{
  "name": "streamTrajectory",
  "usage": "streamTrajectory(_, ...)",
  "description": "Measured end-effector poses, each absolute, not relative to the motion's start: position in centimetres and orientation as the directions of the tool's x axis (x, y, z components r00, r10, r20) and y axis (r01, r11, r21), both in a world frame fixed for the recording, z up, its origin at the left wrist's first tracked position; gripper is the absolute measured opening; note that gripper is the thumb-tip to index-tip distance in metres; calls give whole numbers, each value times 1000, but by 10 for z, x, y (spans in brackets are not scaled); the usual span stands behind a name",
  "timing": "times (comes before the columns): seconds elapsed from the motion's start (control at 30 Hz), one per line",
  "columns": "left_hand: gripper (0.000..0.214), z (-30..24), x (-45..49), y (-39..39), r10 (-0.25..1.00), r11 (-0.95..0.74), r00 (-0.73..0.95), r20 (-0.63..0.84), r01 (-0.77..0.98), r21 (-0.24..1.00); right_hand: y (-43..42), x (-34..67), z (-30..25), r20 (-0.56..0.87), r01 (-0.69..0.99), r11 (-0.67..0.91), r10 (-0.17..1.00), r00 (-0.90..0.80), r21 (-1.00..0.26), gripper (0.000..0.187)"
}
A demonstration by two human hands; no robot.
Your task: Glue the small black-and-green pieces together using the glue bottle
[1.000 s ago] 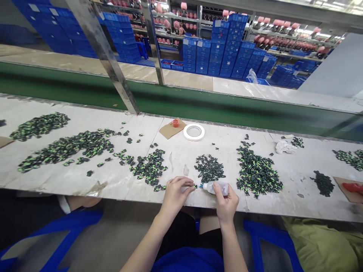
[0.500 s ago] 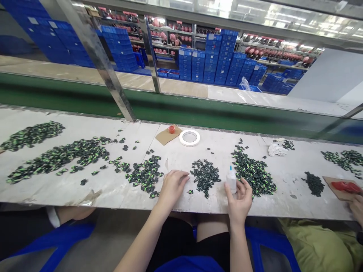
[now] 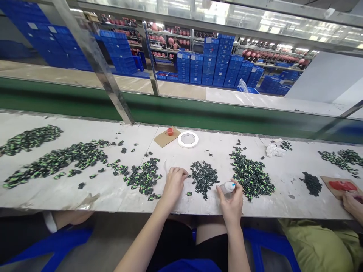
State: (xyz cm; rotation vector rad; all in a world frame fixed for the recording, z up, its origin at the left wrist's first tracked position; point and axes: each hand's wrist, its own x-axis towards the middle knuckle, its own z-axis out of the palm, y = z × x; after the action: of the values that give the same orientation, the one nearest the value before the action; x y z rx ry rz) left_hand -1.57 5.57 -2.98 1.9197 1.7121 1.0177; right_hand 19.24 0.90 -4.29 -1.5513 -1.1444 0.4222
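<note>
My right hand (image 3: 231, 207) is wrapped round a small white squeeze bottle (image 3: 227, 187) with a blue tip. The bottle is tilted over, its tip pointing right and toward me. My left hand (image 3: 175, 185) rests low over the table with thumb and fingers pinched. A small dark piece (image 3: 189, 175) shows at its fingertips, too small to make out fully. Between both hands lies a pile of small black rod-like pieces (image 3: 204, 177). A single black-and-green piece (image 3: 189, 193) lies just in front of that pile.
Black-and-green pieces are heaped to the right (image 3: 251, 173) and left (image 3: 144, 175). Behind are a white tape roll (image 3: 188, 145) and a red cup (image 3: 169, 131) on cardboard (image 3: 161, 140). At far right, another person's hand (image 3: 353, 204) touches a red object (image 3: 342, 185).
The bottle has gone from upright to tilted, and my right hand has shifted slightly left with it. My left hand stays near the pile, and a dark piece now shows at its fingertips.
</note>
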Motion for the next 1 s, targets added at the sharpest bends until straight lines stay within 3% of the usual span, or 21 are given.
streamTrajectory(0.13,18,-28,-18,51,962,-186,-12,271,698,691,8,189,-39,408,478,153,769,492,-865,69)
streamTrajectory(0.2,18,-25,-18,47,960,-180,-31,277,688,703,3,185,-36,550,544,245,659,513,-802,72)
streamTrajectory(0.3,17,-18,-16,37,963,-183,-46,266,613,769,-9,173,-29,770,693,365,445,457,-622,57)
streamTrajectory(0.37,16,-11,-12,29,973,-190,-11,230,530,826,-17,162,-24,805,702,442,491,331,-558,37)
streamTrajectory(0.47,13,-2,-6,15,980,-197,70,185,434,879,-21,144,-17,642,552,474,751,154,-686,16)
streamTrajectory(0.53,14,1,-5,8,979,-205,106,177,407,890,-20,136,-15,517,452,419,848,114,-787,12)
streamTrajectory(0.63,14,-2,-7,1,973,-228,130,189,429,874,-18,132,-16,428,374,357,894,128,-856,16)
streamTrajectory(0.83,18,-28,-14,-3,963,-233,47,266,646,727,-17,131,-21,233,304,159,946,226,-939,21)
streamTrajectory(1.0,16,-34,-11,-1,963,-247,65,260,590,768,-18,126,-21,151,269,87,962,228,-959,24)
